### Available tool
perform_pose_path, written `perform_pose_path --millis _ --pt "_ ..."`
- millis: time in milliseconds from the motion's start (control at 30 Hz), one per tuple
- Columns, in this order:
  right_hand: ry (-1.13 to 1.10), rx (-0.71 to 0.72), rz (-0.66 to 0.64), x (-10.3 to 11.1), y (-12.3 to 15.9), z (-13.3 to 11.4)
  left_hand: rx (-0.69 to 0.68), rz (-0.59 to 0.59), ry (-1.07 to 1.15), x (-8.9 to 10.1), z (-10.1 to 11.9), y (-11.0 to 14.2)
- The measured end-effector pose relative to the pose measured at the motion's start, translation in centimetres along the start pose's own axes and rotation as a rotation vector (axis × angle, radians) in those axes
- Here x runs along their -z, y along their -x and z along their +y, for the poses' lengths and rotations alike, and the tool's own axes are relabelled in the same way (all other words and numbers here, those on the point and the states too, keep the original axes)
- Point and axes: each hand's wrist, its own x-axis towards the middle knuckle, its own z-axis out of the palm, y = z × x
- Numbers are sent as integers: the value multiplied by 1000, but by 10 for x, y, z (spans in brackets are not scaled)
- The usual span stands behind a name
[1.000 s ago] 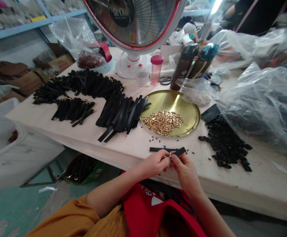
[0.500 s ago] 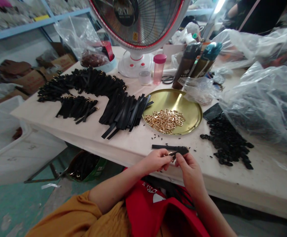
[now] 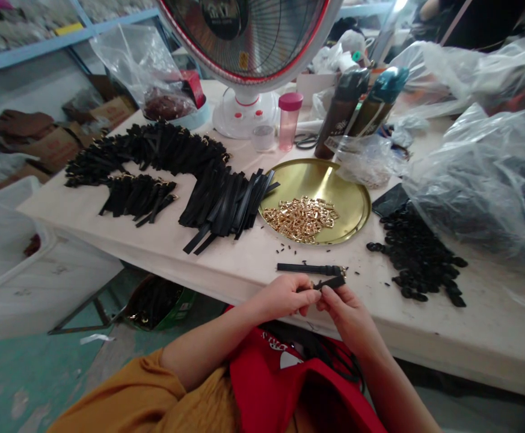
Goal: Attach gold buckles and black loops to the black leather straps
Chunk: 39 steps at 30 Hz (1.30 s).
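Observation:
Between my fingertips, just over the table's front edge, is a short black strap (image 3: 334, 282). My left hand (image 3: 293, 296) pinches its near end, where my fingers cover any buckle. My right hand (image 3: 343, 308) grips the same strap from the right with thumb and fingers. Behind it on the table lies another black strap (image 3: 305, 268) with a gold buckle at its right end. Gold buckles (image 3: 300, 219) are heaped on a round gold tray (image 3: 352, 210). To the tray's left, loose black strips (image 3: 226, 204) lie in a bundle.
Finished-looking straps with gold buckles (image 3: 149, 144) are piled at the left. Small black loops (image 3: 418, 258) lie at the right, beside a clear plastic bag (image 3: 492, 180). A fan (image 3: 248, 114), a pink-lidded bottle (image 3: 289, 120) and two spray cans (image 3: 341, 114) stand behind the tray.
A gold buckle showed between my hands earlier; now my fingers cover that spot. The held strap has turned and shifted slightly, uncovering the strap lying behind it.

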Motion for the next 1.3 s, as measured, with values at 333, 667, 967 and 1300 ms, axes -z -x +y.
perform_pose_path --millis 333,667,967,1300 --pt "-215 -153 -171 7 -6 3 -152 -33 -54 -3 6 -2" --pt "488 431 162 -4 -1 -6 -94 183 -71 -11 -13 -8" --pt "445 341 91 -7 5 -6 -80 215 -64 -14 -13 -7" --pt "1427 402 515 104 -71 -48 -58 215 -27 -4 -15 -21"
